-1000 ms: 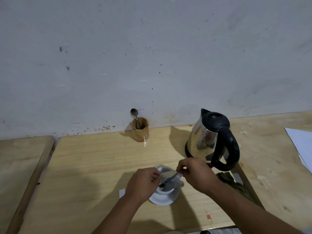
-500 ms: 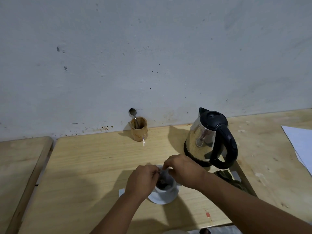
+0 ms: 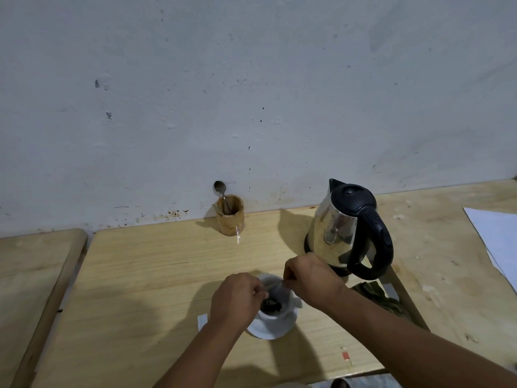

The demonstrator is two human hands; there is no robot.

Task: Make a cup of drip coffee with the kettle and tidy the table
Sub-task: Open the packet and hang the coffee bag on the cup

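A white cup (image 3: 277, 315) stands on a white saucer (image 3: 272, 329) near the front of the wooden table (image 3: 156, 275). A drip coffee filter bag (image 3: 275, 294) with dark grounds sits in the cup's mouth. My left hand (image 3: 237, 298) pinches the bag's left edge and my right hand (image 3: 310, 278) pinches its right edge, both spreading it over the rim. The steel kettle (image 3: 335, 233) with a black lid and handle stands just behind my right hand.
A wooden holder (image 3: 230, 217) with a spoon (image 3: 221, 191) stands by the wall. A dark green wrapper (image 3: 375, 295) lies right of the cup, a small white paper scrap (image 3: 202, 320) left of the saucer, a white sheet (image 3: 498, 239) at far right.
My right hand has moved left and closer over the cup, and the filter bag now sits lower in the cup's mouth. The kettle and holder stay put.
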